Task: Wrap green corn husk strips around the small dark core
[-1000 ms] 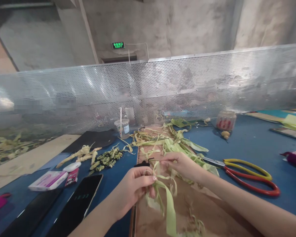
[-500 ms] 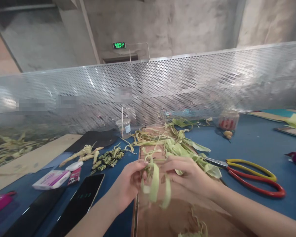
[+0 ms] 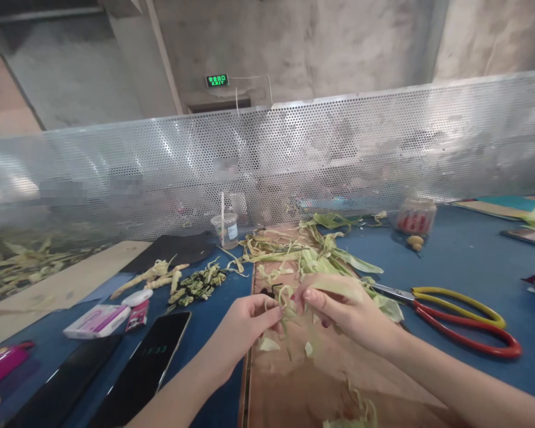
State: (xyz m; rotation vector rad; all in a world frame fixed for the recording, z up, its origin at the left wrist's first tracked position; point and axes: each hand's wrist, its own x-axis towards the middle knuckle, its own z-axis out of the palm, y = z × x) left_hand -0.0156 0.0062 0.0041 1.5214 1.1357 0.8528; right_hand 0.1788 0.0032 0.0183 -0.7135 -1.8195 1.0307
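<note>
Curled pale-green strip (image 3: pixel 286 295) lightly pinched by left hand (image 3: pixel 249 324), over brown board (image 3: pixel 289 386). Broader strip (image 3: pixel 339 289) pinched by right hand (image 3: pixel 343 309) just beside; pinch grips presumably used for fine control. Leaf pile (image 3: pixel 323 263) placed beyond hands, scissors (image 3: pixel 409 296) at right, likely for ready reach.

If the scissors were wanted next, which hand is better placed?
Probably the right hand: the scissors lie beside its forearm, while the left hand is farther away. Both are busy with leaf strips.
</note>
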